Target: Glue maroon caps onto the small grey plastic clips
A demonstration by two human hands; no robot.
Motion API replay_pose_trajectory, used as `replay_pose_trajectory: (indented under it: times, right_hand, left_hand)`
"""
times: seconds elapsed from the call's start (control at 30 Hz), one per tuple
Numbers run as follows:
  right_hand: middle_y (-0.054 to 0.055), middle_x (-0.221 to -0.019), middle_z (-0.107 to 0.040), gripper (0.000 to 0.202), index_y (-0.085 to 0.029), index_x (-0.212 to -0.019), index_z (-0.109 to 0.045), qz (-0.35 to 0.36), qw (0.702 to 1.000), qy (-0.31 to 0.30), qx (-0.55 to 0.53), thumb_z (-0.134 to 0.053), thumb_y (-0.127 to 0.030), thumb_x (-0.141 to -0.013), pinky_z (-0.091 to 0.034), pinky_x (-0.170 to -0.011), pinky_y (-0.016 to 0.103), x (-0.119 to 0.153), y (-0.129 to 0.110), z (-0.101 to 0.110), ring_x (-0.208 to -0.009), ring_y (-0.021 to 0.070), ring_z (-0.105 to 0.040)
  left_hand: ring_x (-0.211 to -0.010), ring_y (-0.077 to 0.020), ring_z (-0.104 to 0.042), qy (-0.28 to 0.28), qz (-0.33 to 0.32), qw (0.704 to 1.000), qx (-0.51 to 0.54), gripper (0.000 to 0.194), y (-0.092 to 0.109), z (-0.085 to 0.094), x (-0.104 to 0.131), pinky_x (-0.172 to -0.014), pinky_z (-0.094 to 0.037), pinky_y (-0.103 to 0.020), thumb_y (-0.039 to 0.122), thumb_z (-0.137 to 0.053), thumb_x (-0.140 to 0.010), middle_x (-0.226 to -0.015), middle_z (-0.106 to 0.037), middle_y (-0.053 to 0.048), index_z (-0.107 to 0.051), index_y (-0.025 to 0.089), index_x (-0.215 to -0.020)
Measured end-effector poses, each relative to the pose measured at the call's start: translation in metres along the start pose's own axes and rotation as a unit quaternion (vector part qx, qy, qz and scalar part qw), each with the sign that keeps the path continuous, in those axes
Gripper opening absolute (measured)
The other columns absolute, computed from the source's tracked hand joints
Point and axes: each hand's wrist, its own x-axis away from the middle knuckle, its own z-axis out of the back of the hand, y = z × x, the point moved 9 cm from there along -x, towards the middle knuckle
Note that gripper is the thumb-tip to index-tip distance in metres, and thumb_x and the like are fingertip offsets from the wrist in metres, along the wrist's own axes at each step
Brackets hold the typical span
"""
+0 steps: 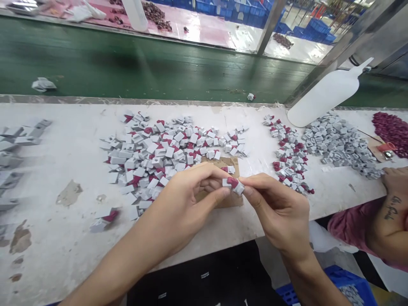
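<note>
A small grey-and-maroon plastic part (233,183) is held between my two hands at the middle of the view. My left hand (191,197) pinches its grey left end between thumb and forefinger. With thumb and forefinger closed, my right hand (280,208) grips its grey right end. Beneath them lies a brown cardboard piece (235,200), with another such part at its upper edge. Left of the cardboard spreads a large heap of grey-and-maroon parts (159,148). My fingers hide some of the held part.
A second row of grey-and-maroon parts (288,155) lies to the right, beside grey pieces (341,142) and maroon pieces (390,131). A white squeeze bottle (325,95) leans there. Another person's arm (390,216) rests at the right edge. A green conveyor belt (178,70) runs behind.
</note>
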Motion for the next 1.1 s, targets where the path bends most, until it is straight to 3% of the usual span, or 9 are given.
replay_pose_trajectory:
  times: [0.13, 0.43, 0.67, 0.77, 0.87, 0.93, 1.03, 1.1]
  right_hand:
    - [0.002, -0.111, -0.092, 0.026, -0.033, -0.121, -0.094, 0.009, 1.000, 0.000, 0.001, -0.081, -0.012, -0.109, -0.072, -0.087, 0.027, -0.003, -0.002, 0.002, -0.100, 0.0188, -0.087]
    - [0.001, -0.109, -0.092, 0.025, -0.035, -0.119, -0.095, -0.018, 0.997, -0.010, -0.069, -0.082, -0.016, -0.109, -0.071, -0.088, 0.025, -0.013, 0.003, 0.002, -0.100, 0.0179, -0.088]
    - [0.003, -0.107, -0.091, 0.016, -0.032, -0.120, -0.094, -0.041, 0.995, -0.063, -0.070, -0.081, -0.033, -0.112, -0.073, -0.090, 0.033, -0.034, 0.002, -0.007, -0.099, 0.0213, -0.088]
    - [0.006, -0.112, -0.090, 0.025, -0.028, -0.131, -0.091, -0.073, 0.992, -0.090, 0.053, -0.079, -0.038, -0.111, -0.073, -0.094, 0.039, -0.076, 0.019, -0.010, -0.103, 0.0250, -0.087]
    - [0.010, -0.120, -0.088, 0.033, -0.022, -0.141, -0.085, -0.114, 0.977, -0.041, 0.175, -0.077, -0.028, -0.110, -0.072, -0.099, 0.045, -0.147, 0.046, 0.003, -0.104, 0.0267, -0.085]
    - [0.013, -0.134, -0.084, 0.031, -0.019, -0.141, -0.081, -0.133, 0.968, -0.004, 0.212, -0.077, -0.029, -0.112, -0.069, -0.106, 0.051, -0.199, 0.064, 0.007, -0.114, 0.0287, -0.082]
    - [0.014, -0.151, -0.075, 0.040, -0.020, -0.147, -0.075, -0.158, 0.957, 0.015, 0.243, -0.081, -0.041, -0.113, -0.068, -0.109, 0.055, -0.264, 0.086, -0.003, -0.129, 0.0309, -0.078]
    - [0.013, -0.155, -0.073, 0.044, -0.022, -0.151, -0.073, -0.170, 0.956, 0.011, 0.239, -0.081, -0.044, -0.113, -0.069, -0.108, 0.054, -0.293, 0.096, -0.018, -0.130, 0.0310, -0.077]
  left_hand:
    - [-0.107, -0.0199, -0.086, -0.014, 0.001, 1.000, -0.008, 0.010, 0.004, -0.001, -0.004, -0.091, -0.071, -0.027, 0.029, -0.077, -0.110, -0.115, -0.087, -0.003, -0.086, 0.027, -0.116]
    - [-0.107, -0.0245, -0.089, 0.013, 0.028, 0.988, 0.153, 0.014, 0.003, -0.005, -0.012, -0.094, -0.075, -0.032, 0.032, -0.094, -0.099, -0.111, -0.091, -0.007, -0.089, 0.023, -0.109]
    - [-0.098, -0.0245, -0.086, -0.026, 0.015, 0.999, 0.030, 0.018, 0.025, 0.011, -0.025, -0.086, -0.072, -0.035, 0.039, -0.086, -0.100, -0.106, -0.089, -0.007, -0.087, 0.024, -0.110]
    - [-0.094, -0.0254, -0.085, 0.006, 0.028, 0.997, -0.074, 0.026, 0.028, 0.037, -0.056, -0.081, -0.069, -0.036, 0.037, -0.083, -0.099, -0.105, -0.088, -0.007, -0.084, 0.024, -0.121]
    - [-0.102, -0.0270, -0.083, 0.108, 0.055, 0.975, -0.188, 0.020, 0.029, 0.087, -0.105, -0.082, -0.065, -0.035, 0.026, -0.079, -0.099, -0.112, -0.087, -0.010, -0.082, 0.021, -0.118]
    - [-0.105, -0.0281, -0.081, 0.169, 0.078, 0.955, -0.232, 0.016, 0.029, 0.122, -0.140, -0.084, -0.064, -0.036, 0.022, -0.076, -0.101, -0.116, -0.085, -0.012, -0.081, 0.019, -0.117]
    - [-0.110, -0.0276, -0.079, 0.213, 0.121, 0.931, -0.270, 0.016, 0.022, 0.161, -0.188, -0.096, -0.067, -0.040, 0.023, -0.077, -0.107, -0.123, -0.083, -0.013, -0.079, 0.016, -0.121]
    - [-0.116, -0.0272, -0.078, 0.211, 0.151, 0.922, -0.287, 0.025, 0.013, 0.176, -0.212, -0.103, -0.068, -0.046, 0.032, -0.079, -0.110, -0.133, -0.080, -0.013, -0.078, 0.016, -0.131]
